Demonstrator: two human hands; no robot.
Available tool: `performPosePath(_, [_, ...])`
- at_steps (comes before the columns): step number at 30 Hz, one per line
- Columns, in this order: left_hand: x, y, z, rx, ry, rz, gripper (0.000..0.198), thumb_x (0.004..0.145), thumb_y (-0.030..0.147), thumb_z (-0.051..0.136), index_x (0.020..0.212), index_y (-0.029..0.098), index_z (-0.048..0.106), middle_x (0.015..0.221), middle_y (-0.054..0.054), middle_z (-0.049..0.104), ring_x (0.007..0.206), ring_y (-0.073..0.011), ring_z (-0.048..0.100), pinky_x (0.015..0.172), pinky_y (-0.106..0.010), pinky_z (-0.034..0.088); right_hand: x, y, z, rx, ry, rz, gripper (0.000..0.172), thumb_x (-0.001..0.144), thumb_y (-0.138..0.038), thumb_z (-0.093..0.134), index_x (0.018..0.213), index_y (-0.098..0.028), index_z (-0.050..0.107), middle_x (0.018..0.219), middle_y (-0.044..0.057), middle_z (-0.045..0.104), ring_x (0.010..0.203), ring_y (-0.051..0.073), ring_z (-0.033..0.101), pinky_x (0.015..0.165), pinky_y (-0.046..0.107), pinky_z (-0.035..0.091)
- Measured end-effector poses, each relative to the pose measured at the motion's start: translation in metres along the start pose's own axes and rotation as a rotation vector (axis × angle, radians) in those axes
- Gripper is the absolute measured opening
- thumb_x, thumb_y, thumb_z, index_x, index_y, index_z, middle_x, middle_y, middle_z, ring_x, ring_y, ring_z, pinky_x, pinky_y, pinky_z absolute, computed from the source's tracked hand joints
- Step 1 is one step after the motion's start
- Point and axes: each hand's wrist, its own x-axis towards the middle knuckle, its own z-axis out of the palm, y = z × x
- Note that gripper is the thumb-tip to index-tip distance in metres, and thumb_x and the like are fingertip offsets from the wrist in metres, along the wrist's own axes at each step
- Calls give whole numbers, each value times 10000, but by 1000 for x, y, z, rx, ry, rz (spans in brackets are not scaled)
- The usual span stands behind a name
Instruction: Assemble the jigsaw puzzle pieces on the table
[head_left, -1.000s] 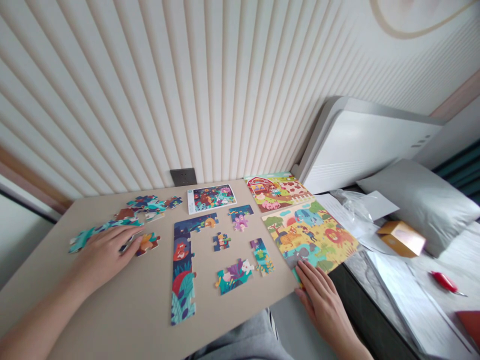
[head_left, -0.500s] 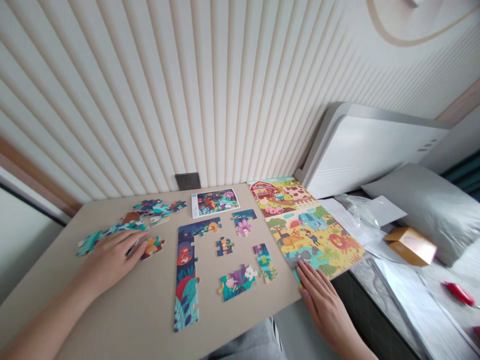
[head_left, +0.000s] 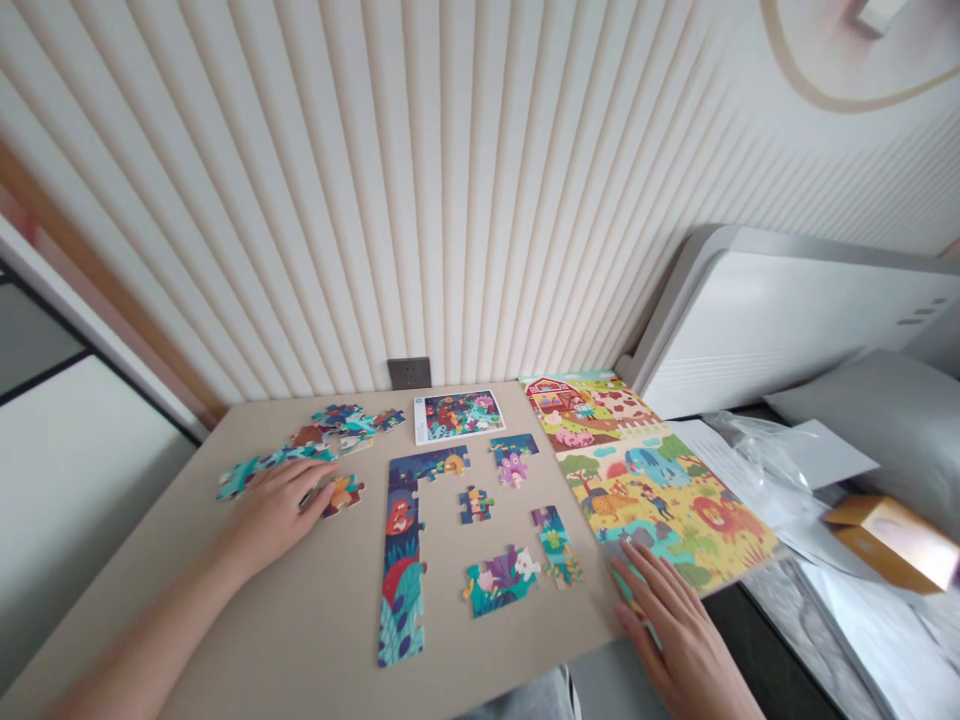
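Note:
My left hand point(head_left: 281, 510) rests on the loose puzzle pieces point(head_left: 266, 462) at the left, thumb beside an orange and teal piece point(head_left: 343, 494); what its curled fingers hold, if anything, is hidden. My right hand point(head_left: 675, 620) lies with fingers spread on the lower corner of a finished animal puzzle point(head_left: 660, 500). Between the hands, a joined dark blue strip point(head_left: 401, 570) forms a corner. Near it lie a small joined cluster point(head_left: 475, 505), a purple-figure section point(head_left: 514, 460), a purple and teal section point(head_left: 501, 582) and a narrow frog section point(head_left: 556, 545).
A picture card point(head_left: 460, 416) lies by the wall, below a black socket point(head_left: 409, 373). On the bed at the right are papers, clear plastic, an orange box point(head_left: 892, 540) and a grey pillow point(head_left: 877, 400). The table's point(head_left: 300, 640) front edge crosses the bottom.
The view has shifted left, so the table and its contents appear further right. My right hand's fingers are spread wider. My left hand remains over the pieces.

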Motion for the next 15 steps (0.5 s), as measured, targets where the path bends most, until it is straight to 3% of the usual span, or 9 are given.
performPosePath(3, [1,8,-5,-2,6,5,344,963,445,480,1169,302,714,1218,-56,726,1124,-290,661,1045,-435,490,47,-10,-16,110,5,-108,528,987,-345,578,1506,-277,504,1556,66,502,1439,337,464,1142,550,468])
performPosePath(7, [3,20,-13,-7,-4,2,338,993,405,467,1191,275,708,1216,-59,716,1130,-269,651,1032,-421,493,141,-23,-18,332,-60,-338,342,1016,-271,548,1343,-298,647,1409,60,642,1342,269,567,1112,473,497])
performPosePath(11, [1,30,-18,-10,-5,-40,319,1005,354,457,1174,261,712,1204,-69,710,1129,-262,645,1034,-421,489,222,-28,15,535,-78,-458,276,1045,-280,503,1215,-246,718,1203,84,743,1160,229,682,1013,395,559])
performPosePath(15, [6,30,-23,20,-6,-144,322,1014,331,440,1187,261,702,1249,-66,695,1187,-252,622,1084,-407,455,259,-23,56,715,-60,-433,292,1049,-334,485,1108,-224,749,1092,97,767,1047,230,722,925,369,599])
